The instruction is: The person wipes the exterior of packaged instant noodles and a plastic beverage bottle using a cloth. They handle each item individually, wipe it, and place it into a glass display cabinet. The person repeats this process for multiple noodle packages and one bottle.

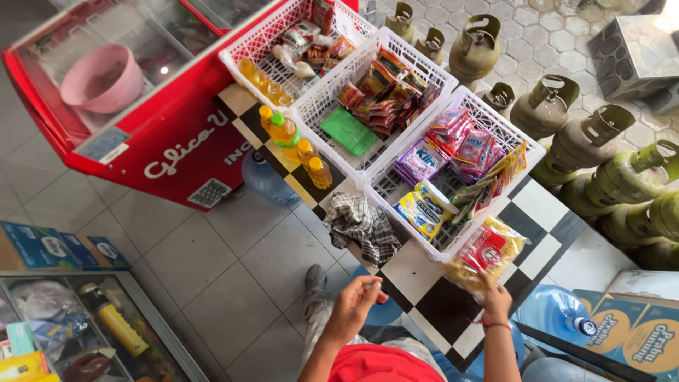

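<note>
So the right hand [496,298] was reaching out with its fingers resting on a clear bag of yellow snacks with a red label [484,256], which lay on the black-and-white checkered table [438,304] right at the near corner of the closest white plastic basket [523,152]. Couldn't tell whether the fingers were actually pinching the bag or just lying on it. The left hand [356,301] hung over the table's near edge, fingers curled loosely together, and whether it held anything I couldn't make out.

That closest basket had purple and pink sachets at the back and blue-and-yellow packets up front. The middle white basket [339,92] held red-orange snack strips and a flat green packet [348,131]. Small bottles of yellow oil [291,138] stood along the table's left edge, and a crumpled grey checked cloth [362,225] sat just beside the near basket.

Off to the left there was a red chest freezer with a glass top [141,113] and a pink bowl [102,78] showing through it. Olive-green gas cylinders [587,138] were lined up on the paved ground behind the table, grey tile floor underneath.
</note>
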